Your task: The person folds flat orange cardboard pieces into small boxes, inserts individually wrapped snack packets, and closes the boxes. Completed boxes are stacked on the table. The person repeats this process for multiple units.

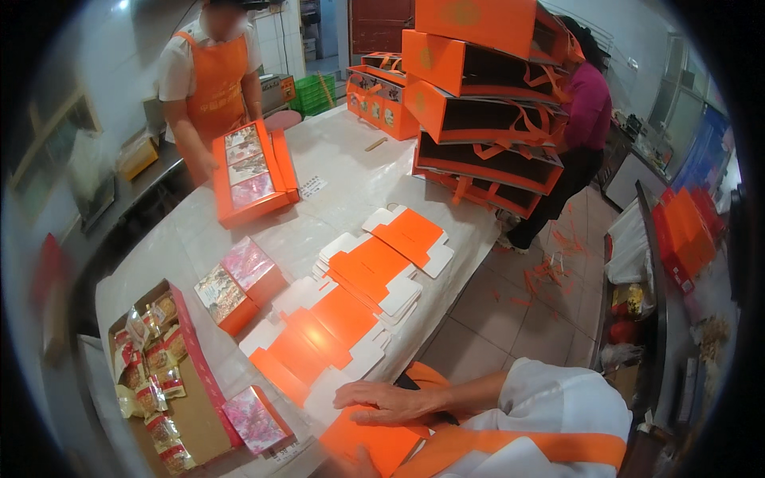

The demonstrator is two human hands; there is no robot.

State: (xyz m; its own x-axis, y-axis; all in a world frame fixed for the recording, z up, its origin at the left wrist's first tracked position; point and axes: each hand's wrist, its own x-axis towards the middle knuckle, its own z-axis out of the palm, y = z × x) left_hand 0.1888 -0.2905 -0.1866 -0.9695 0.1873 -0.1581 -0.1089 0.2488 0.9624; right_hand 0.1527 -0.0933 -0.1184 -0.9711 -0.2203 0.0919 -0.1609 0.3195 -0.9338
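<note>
My right hand (390, 402) lies flat and open, palm down, fingers spread and pointing to my left, pressing on a flat orange cardboard box blank (374, 442) at the near edge of the white-covered table (343, 171). My left hand (362, 462) shows only as a thumb and a bit of knuckle at the bottom edge, touching the same blank from below; I cannot tell whether it is open or gripping. Just beyond my right hand a row of unfolded orange-and-white box blanks (351, 303) fans away across the table, overlapping one another. To the left of my hands lies a small pink patterned box (255, 420), and beside it an open brown cardboard carton (195, 406) with a pink rim, holding small wrapped packets (155, 362). Farther from my hands, left of the fanned blanks, stand two small boxes with orange sides (237, 285), one with a pink top and one with a pale printed top. At the far side of the table a person in an orange apron (215, 80) holds a large open orange gift box (251, 171) tilted up on its edge. Beyond my right hand, at the table's far right, a tall stack of open orange boxes with ribbon handles (482, 103) leans, and another person in a magenta top (588, 107) stands behind it.
</note>
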